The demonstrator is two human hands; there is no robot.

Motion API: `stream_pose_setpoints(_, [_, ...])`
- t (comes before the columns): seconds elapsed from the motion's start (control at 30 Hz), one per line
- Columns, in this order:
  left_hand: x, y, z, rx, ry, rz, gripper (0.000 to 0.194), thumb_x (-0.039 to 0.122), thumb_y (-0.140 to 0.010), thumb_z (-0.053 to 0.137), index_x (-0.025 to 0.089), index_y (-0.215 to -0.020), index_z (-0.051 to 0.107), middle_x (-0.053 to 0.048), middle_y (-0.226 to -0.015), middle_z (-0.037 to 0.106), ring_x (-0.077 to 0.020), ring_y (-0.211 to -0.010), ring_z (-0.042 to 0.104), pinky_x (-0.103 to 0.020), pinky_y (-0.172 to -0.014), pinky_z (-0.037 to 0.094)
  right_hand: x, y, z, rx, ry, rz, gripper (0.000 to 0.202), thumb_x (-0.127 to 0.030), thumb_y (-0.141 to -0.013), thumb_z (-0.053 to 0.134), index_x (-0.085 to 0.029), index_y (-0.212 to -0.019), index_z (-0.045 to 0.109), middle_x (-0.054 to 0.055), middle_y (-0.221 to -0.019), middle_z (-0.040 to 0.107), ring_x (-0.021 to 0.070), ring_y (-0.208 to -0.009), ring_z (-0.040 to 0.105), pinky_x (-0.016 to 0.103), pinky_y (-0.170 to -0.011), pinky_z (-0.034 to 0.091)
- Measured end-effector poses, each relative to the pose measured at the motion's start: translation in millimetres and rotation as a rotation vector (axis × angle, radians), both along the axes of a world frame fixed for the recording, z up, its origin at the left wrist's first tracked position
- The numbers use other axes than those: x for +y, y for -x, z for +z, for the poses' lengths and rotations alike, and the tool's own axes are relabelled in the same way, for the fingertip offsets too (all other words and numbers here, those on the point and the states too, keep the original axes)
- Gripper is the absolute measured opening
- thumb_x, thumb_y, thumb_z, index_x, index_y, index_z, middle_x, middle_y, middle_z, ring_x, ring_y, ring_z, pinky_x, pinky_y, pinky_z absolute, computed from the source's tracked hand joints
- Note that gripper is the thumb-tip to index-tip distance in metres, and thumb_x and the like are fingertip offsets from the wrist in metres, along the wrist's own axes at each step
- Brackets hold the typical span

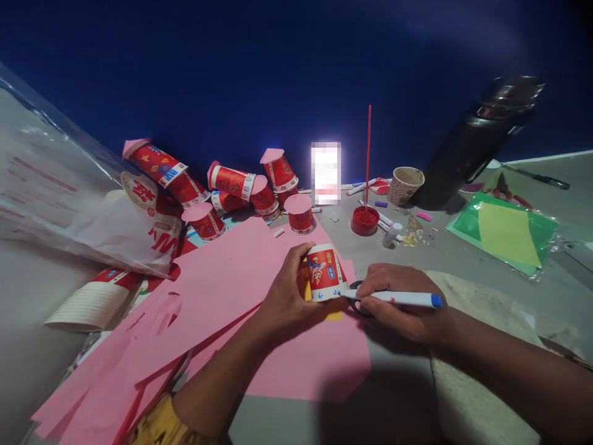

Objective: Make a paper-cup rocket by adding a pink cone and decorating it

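Note:
My left hand is closed round a red and white paper cup, which stands upside down, slightly tilted, over pink paper. Small blue marks show on the cup's white rim band. In my right hand is a white marker with a blue end, its tip touching or very near that band. Behind the marker, black scissors handles show partly, by my right fingers. Under the cup lie pink paper sheets, with a yellow piece showing beside my left hand.
Several decorated cups with pink tops, such as one cup, stand or lean behind. A red dish holds a red stick. A black flask leans at right, near a green packet. Stacked cups and a plastic bag occupy the left.

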State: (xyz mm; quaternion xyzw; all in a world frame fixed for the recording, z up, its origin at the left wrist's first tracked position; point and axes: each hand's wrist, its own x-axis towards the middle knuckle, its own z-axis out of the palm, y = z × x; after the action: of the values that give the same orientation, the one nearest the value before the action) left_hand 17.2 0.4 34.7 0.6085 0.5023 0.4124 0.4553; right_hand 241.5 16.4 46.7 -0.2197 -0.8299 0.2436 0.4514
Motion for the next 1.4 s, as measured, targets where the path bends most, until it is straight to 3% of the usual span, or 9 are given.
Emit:
stream_pose_setpoints(0.27, [3,1,-2.2,-0.121,0.054,0.016,0.089,0.032,-0.063,0.099,0.025,-0.137,0.049,-0.011,-0.135,0.064,-0.0317,-0.123,0.066,-0.043,-0.101,0.058,2,-4,-2.2,0.092,0.091,-0.122,0.011,-0.014,-0.096,0.064,-0.021,-0.089,0.069,-0.002,-0.069,0.071,0.012,-0.058,0.064,0.023,-0.057,0.047])
stream_pose_setpoints(0.5, [7,3,-11.6,-0.292,0.109,0.014,0.09,0.027,-0.062,0.099,0.03,-0.136,0.048,-0.008,-0.139,0.062,-0.0296,-0.125,0.064,-0.04,-0.101,0.056,6,-5,-7.7,0.135,0.126,-0.171,0.007,-0.018,-0.095,0.067,-0.022,-0.091,0.069,-0.001,-0.074,0.071,0.0129,-0.06,0.065,0.024,-0.057,0.048])
stream_pose_setpoints(1.0, [5,1,-11.3,-0.267,0.146,0.026,0.092,0.029,-0.06,0.101,0.03,-0.134,0.046,-0.008,-0.131,0.065,-0.0284,-0.115,0.068,-0.039,-0.09,0.061,3,-4,-4.0,0.129,0.184,-0.072,0.009,-0.016,-0.095,0.066,-0.021,-0.088,0.069,-0.001,-0.069,0.07,0.0117,-0.057,0.063,0.023,-0.056,0.047])
stream_pose_setpoints(1.23, [6,3,-12.4,-0.252,0.146,0.004,0.094,0.026,-0.061,0.1,0.029,-0.136,0.044,-0.009,-0.134,0.064,-0.0283,-0.118,0.066,-0.039,-0.093,0.059,3,-3,-1.8,0.152,0.157,-0.054,0.007,-0.016,-0.094,0.067,-0.02,-0.09,0.07,0.002,-0.071,0.073,0.0138,-0.059,0.065,0.024,-0.056,0.049])
stream_pose_setpoints(1.4, [5,4,-12.2,-0.276,0.154,0.016,0.093,0.025,-0.06,0.1,0.029,-0.135,0.044,-0.009,-0.134,0.062,-0.0281,-0.117,0.066,-0.038,-0.092,0.06,3,-2,0.9,0.156,0.196,-0.107,0.011,-0.018,-0.095,0.066,-0.02,-0.085,0.07,0.0,-0.066,0.07,0.0122,-0.054,0.063,0.023,-0.052,0.047])
